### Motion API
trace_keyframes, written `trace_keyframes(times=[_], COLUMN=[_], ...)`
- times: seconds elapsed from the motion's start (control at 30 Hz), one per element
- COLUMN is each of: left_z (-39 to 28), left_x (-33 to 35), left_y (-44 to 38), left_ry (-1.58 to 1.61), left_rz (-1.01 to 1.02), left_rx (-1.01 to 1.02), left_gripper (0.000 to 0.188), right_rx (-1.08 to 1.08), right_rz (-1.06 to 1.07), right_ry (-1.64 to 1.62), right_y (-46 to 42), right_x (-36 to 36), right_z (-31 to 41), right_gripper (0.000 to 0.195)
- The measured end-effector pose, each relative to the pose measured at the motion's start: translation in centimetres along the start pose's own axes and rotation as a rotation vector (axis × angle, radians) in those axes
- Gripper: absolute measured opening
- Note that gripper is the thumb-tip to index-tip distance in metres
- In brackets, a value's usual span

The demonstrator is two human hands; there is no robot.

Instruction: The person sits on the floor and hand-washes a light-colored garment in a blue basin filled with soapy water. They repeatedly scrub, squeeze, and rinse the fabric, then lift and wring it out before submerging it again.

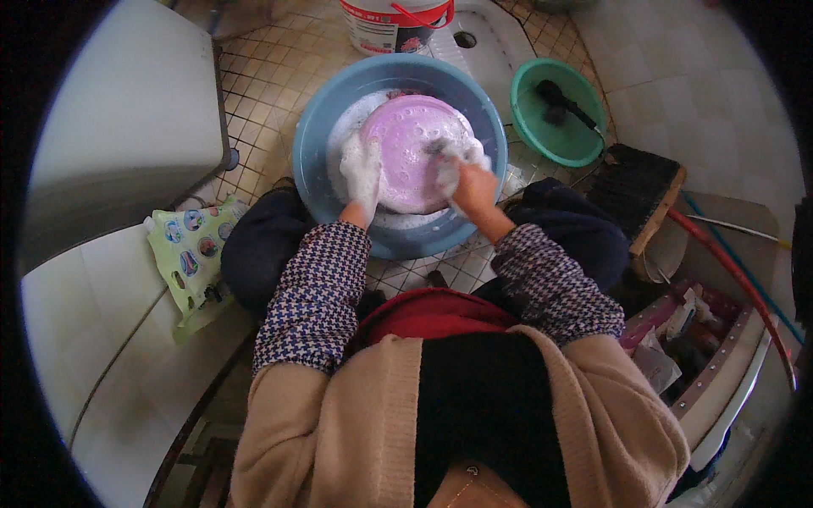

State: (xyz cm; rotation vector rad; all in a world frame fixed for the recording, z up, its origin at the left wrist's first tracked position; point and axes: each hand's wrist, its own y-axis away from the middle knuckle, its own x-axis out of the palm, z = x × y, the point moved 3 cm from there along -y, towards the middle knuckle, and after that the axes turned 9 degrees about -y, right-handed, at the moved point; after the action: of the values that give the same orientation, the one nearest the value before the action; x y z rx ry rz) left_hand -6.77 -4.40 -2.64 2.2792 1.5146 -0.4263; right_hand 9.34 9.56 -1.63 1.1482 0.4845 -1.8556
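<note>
A large blue-grey plastic basin of sudsy water stands on the tiled floor between my knees. In it lies a round pink-purple plastic piece, broad face up and streaked with foam; I cannot tell whether it is a lid or the base of a bowl. Covered in white suds, my left hand grips the piece's left edge. My right hand is curled, blurred and foamy, over its right side. A small grey scrubber shows at its fingers. Something dark red pokes from the foam behind the piece.
Beyond the basin stand a white-and-red bucket and a squat toilet pan. A green basin at right holds a black-handled brush. Nearer are a broom head and a crate. A green detergent pouch leans at left.
</note>
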Motion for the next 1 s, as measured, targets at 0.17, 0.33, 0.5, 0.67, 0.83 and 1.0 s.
trace_keyframes(times=[0.17, 0.33, 0.5, 0.67, 0.83, 1.0], left_z=[0.9, 1.2, 1.5, 1.0, 0.5, 0.4], left_x=[-0.6, -0.4, -0.1, -0.4, 0.1, 0.0], left_y=[0.2, 0.0, -0.3, -0.1, -0.3, 0.5], left_ry=[-0.064, -0.08, -0.151, -0.061, -0.058, -0.102], left_rz=[-0.049, -0.048, -0.073, -0.03, 0.0, 0.002], left_rx=[-0.009, 0.105, 0.095, 0.047, 0.105, 0.032], left_gripper=[0.039, 0.038, 0.04, 0.039, 0.042, 0.045], right_rx=[-0.159, 0.065, -0.177, -0.098, 0.028, -0.154], right_rz=[0.22, 0.023, 0.108, 0.12, -0.041, 0.179], right_ry=[-0.012, -0.032, -0.026, 0.002, 0.058, -0.032], right_y=[3.1, -0.5, 2.5, 0.2, -3.1, -1.1], right_x=[3.9, -2.5, 2.4, 0.0, -0.7, 2.5], right_z=[6.3, 0.7, 5.0, 0.7, 2.0, 4.4], right_gripper=[0.046, 0.046, 0.046, 0.039, 0.031, 0.038])
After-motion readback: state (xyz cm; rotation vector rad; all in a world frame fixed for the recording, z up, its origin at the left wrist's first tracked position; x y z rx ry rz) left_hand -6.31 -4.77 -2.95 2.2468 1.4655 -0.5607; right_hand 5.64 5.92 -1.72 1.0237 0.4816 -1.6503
